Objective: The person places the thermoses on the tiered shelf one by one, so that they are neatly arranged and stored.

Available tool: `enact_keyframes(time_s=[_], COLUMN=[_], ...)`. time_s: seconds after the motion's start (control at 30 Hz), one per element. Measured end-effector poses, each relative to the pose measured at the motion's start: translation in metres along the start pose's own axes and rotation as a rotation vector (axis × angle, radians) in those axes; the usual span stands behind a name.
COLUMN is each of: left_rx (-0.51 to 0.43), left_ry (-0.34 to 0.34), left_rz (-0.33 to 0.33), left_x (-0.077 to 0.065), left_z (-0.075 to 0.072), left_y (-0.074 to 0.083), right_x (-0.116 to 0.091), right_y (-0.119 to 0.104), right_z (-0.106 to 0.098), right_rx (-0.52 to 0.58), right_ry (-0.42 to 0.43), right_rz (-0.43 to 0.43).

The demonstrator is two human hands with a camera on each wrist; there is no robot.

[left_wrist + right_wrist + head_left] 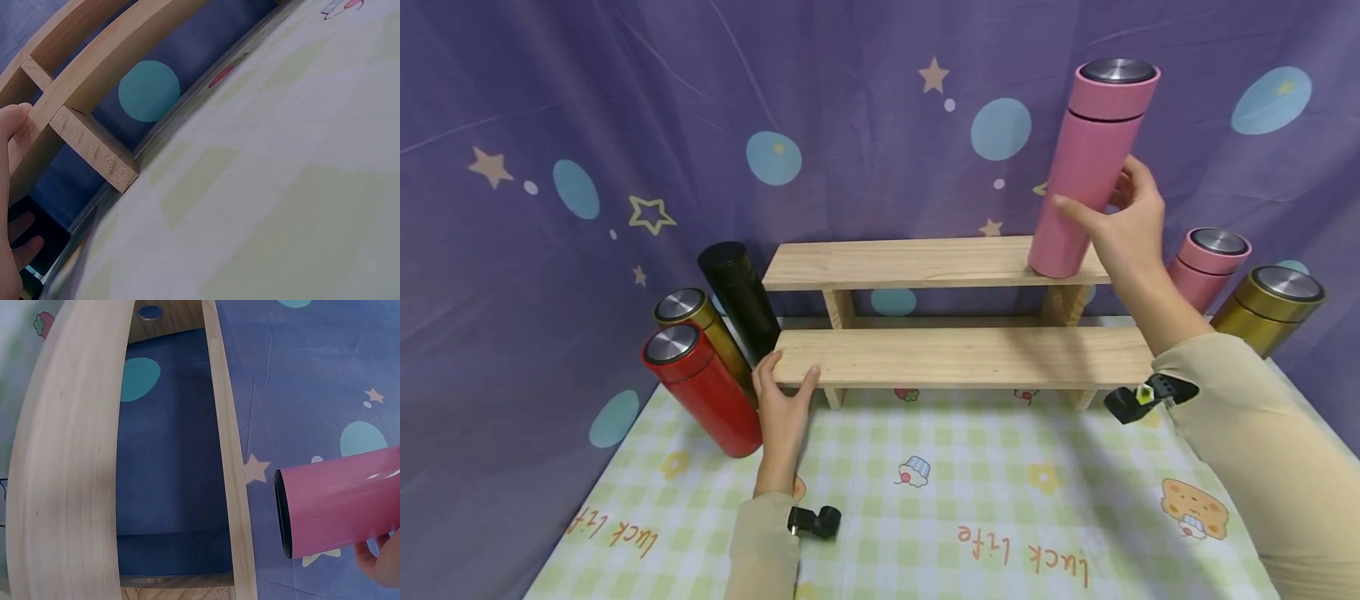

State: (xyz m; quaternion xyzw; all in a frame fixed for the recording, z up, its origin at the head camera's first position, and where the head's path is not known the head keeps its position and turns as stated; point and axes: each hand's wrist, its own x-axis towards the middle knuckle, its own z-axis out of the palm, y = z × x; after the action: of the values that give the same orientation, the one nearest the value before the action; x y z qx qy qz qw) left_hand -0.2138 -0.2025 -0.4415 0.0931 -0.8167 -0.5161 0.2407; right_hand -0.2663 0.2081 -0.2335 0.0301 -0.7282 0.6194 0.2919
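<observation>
My right hand (1131, 221) grips a pink thermos bottle (1093, 167) with a steel-topped lid, thumb in front. The bottle leans slightly over the right part of the two-tier wooden shelf (925, 354). In the right wrist view a gap shows between the dark base of the pink thermos (344, 503) and the upper board (232, 450). At the left end of the lower board, my left hand (784, 408) holds the corner between thumb and fingers. Beside it stand a red thermos (711, 396), a gold thermos (696, 312) and a black bottle (741, 296).
Right of the shelf stand another pink thermos (1206, 267) and another gold thermos (1266, 312), partly behind my right arm. A green-and-white checked cloth (925, 533) covers the table. Behind the shelf hangs a purple curtain (865, 75) with stars and blue ovals.
</observation>
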Motion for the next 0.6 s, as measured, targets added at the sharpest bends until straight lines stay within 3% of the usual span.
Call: enact_keyframes(time_s=[0.6], left_rx=[0.007], left_ry=[-0.004], left_rz=[-0.004], left_x=[0.001], left_z=[-0.001], left_y=[-0.002], right_x=[0.031], right_y=[0.013], right_z=[0.011], right_rx=[0.015], right_ry=[0.033], right_rz=[0.091])
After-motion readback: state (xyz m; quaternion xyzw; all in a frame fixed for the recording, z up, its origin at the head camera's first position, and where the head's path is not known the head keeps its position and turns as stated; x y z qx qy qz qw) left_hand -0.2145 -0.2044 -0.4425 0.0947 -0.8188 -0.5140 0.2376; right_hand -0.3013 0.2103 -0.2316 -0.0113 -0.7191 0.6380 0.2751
